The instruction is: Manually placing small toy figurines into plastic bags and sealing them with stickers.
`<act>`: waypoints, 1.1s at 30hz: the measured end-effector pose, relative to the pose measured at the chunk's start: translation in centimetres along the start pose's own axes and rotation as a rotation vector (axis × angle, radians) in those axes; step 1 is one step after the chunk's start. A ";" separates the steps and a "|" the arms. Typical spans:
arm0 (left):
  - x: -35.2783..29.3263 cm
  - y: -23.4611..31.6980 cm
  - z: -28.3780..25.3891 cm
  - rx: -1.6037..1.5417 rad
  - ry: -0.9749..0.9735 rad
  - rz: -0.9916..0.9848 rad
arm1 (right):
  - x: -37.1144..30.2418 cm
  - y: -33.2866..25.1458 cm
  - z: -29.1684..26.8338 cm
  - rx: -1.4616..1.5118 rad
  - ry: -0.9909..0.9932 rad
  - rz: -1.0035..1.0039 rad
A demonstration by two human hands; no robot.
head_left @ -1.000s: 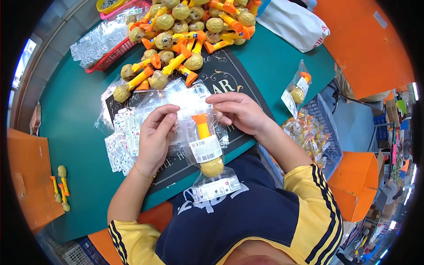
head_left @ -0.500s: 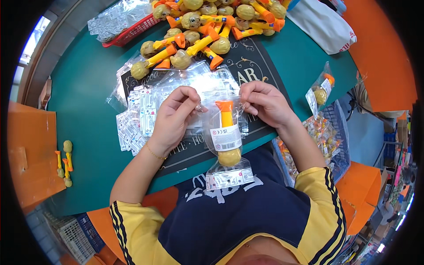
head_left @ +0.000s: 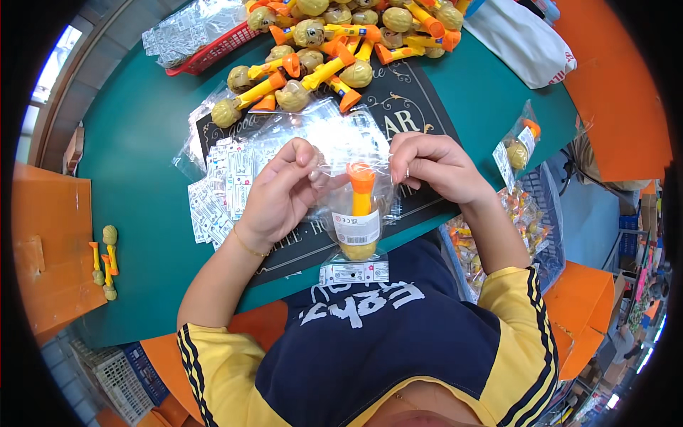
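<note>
Between my hands hangs a clear plastic bag [head_left: 334, 203] with a yellow toy [head_left: 361, 203] inside, its orange flared end up and its round gold end down. A white label wraps the toy's middle, and a printed header card [head_left: 353, 273] sits at the bag's lower end, over my shirt. My left hand [head_left: 284, 186] pinches the bag's upper left edge between thumb and fingers. At the upper right edge, my right hand [head_left: 435, 167] pinches the film with bent fingers. Beneath them lie flat clear bags [head_left: 274, 139] with printed cards, on a black printed mat [head_left: 427, 107].
Many loose toys [head_left: 309, 67] are heaped at the table's far side beside a red basket [head_left: 213, 53] of bags. One bagged toy [head_left: 519, 148] lies at the right edge, above a blue crate [head_left: 551, 213] of bagged toys. Several toys [head_left: 107, 260] lie far left.
The bagged toy has swung: its lower end and header card moved slightly up and left. My right hand has turned slightly, its fingers curling more; both hands still grip the bag's upper edge.
</note>
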State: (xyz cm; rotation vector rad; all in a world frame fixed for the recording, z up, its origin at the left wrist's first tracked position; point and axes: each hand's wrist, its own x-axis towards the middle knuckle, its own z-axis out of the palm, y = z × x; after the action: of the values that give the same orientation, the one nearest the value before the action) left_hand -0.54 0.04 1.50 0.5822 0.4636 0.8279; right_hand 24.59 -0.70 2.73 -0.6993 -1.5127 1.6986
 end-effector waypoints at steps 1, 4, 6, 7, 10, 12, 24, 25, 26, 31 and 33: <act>0.0 0.0 0.1 0.000 -0.001 0.000 | 0.0 -0.2 0.0 -0.002 -0.012 -0.009; 0.0 0.0 0.0 -0.074 0.022 -0.029 | 0.0 -0.2 0.1 0.028 -0.029 -0.020; 0.0 -0.1 -0.5 -0.102 -0.068 -0.002 | 0.0 -0.1 0.2 0.060 -0.037 -0.022; -0.1 0.0 -0.3 -0.103 -0.068 -0.002 | 0.0 0.1 0.1 0.075 -0.020 -0.026; -0.1 0.3 0.4 0.102 0.075 -0.009 | -0.2 0.1 -0.1 0.073 0.008 -0.045; -0.1 0.2 0.4 0.046 0.065 0.073 | -0.3 -0.1 0.0 0.056 0.020 -0.060; -1.4 -1.1 1.3 0.676 0.065 0.197 | -0.4 -1.1 0.7 -0.165 -0.019 -0.159; -1.3 -1.1 1.3 0.703 0.058 0.227 | -0.4 -1.1 0.7 -0.145 -0.021 -0.149; -1.3 -1.1 1.1 0.702 0.059 0.229 | -0.4 -1.1 0.7 -0.125 -0.023 -0.139; -0.9 -1.1 0.5 0.694 -0.024 0.268 | -0.4 -0.8 0.6 -0.004 -0.004 -0.097; -0.7 -1.4 0.6 0.653 -0.030 0.297 | -0.4 -0.9 0.8 0.033 0.019 -0.078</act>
State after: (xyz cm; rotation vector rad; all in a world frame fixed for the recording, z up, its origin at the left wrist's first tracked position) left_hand 0.19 -1.45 1.12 1.2884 0.6335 0.9458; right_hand 24.37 -1.48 3.69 -0.6297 -1.4764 1.6507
